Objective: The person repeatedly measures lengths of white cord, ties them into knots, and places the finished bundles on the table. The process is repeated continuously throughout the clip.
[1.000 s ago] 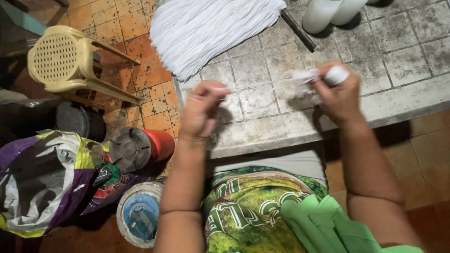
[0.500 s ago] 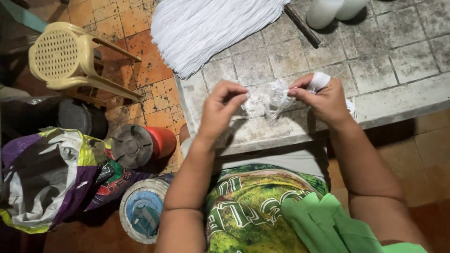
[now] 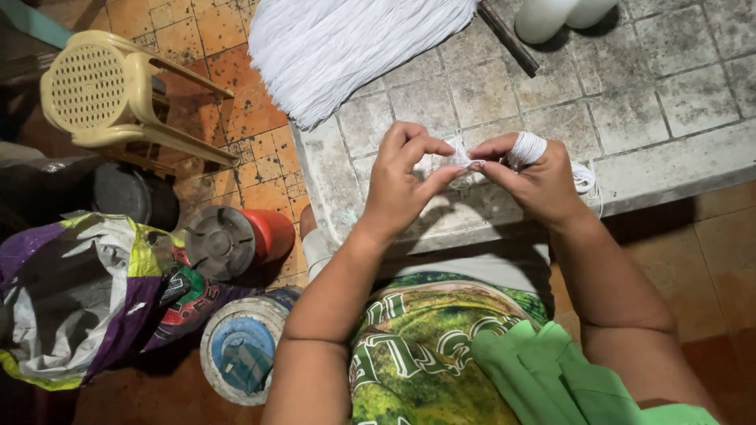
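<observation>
My left hand (image 3: 405,181) and my right hand (image 3: 534,179) meet over the front edge of a grey tiled table (image 3: 646,118). Both pinch a short stretch of white cord (image 3: 463,160) between thumb and fingertips. More of the cord is wound around my right forefinger (image 3: 526,147), and a loose strand trails off the right hand toward the table edge (image 3: 587,182). A big fan of white cord strands (image 3: 346,43) lies on the table's far left corner, apart from both hands.
A dark rod (image 3: 508,38) and two white bottles (image 3: 555,14) lie at the table's back. Left, on the orange tile floor, stand a cream plastic chair (image 3: 106,90), a red can (image 3: 240,238), a round tub (image 3: 236,346) and a purple and yellow bag (image 3: 79,299).
The hands were apart, then came together. The loose white tangle between them has drawn in tight, and cord now wraps my right forefinger.
</observation>
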